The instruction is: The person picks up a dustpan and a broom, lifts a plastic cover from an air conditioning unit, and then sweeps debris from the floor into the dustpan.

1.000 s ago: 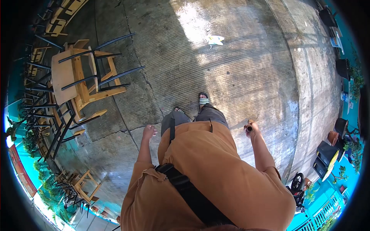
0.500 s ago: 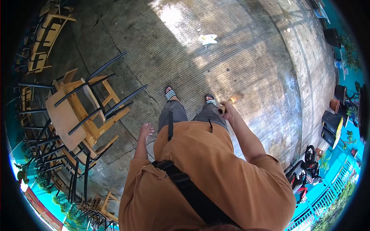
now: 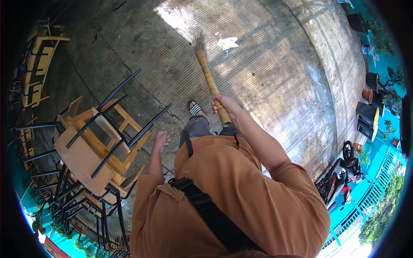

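Observation:
My right hand is closed round the upper handle of a broom with a straw-coloured wrapped grip. The broom points away from me, and its brown bristles end close to the floor, left of a crumpled white wrapper. A small pale scrap lies just above the wrapper. My left hand hangs at my side with fingers curled and nothing visible in them. Nearest to it are upturned wooden chairs with black metal legs. One sandalled foot shows ahead of me; the other is hidden behind my right hand and the handle.
More stacked chairs stand at the far left. Ridged concrete floor, partly sunlit, stretches ahead and right. Along the right side are plant pots, dark bins, a motorcycle and a turquoise fence.
The broom has swung from my right side to the front and left, its bristles now beside the wrapper. My right hand moved left and forward with it. My view shifted slightly.

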